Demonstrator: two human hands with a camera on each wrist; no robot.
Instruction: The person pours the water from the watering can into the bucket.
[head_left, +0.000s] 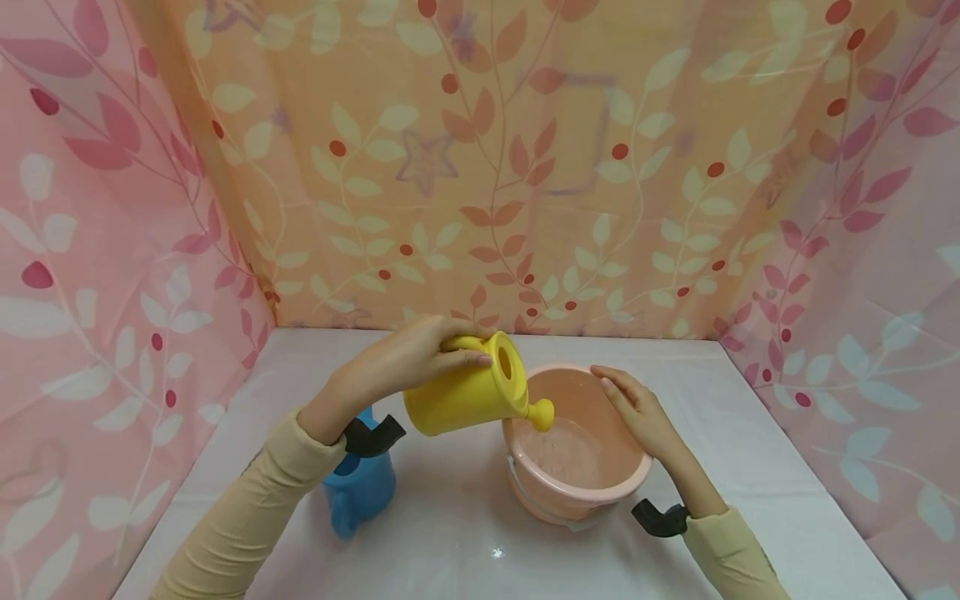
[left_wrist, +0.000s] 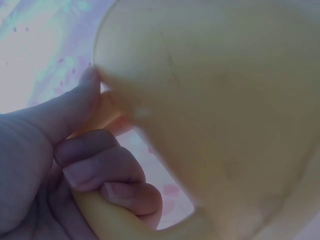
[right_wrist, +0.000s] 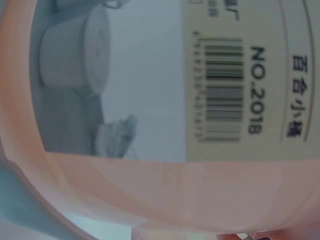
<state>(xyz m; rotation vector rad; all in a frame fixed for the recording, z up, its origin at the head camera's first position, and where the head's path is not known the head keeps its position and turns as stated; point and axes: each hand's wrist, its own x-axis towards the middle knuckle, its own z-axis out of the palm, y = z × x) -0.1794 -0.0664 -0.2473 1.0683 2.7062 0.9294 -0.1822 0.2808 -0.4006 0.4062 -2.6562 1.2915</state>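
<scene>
My left hand grips the handle of a yellow watering can. Curled fingers wrap the handle in the left wrist view, with the thumb against the can's body. The can is tipped to the right, its round spout head overlapping the left rim of a pale pink bucket in the head view. My right hand holds that bucket by its right rim. In the right wrist view, the bucket's outer wall carries a printed label with a barcode, and only a bit of finger shows at the bottom edge.
A blue watering can stands on the white tabletop, left of the bucket and partly behind the left wrist. Patterned cloth hangs along the back and both sides. Each wrist bears a black mount.
</scene>
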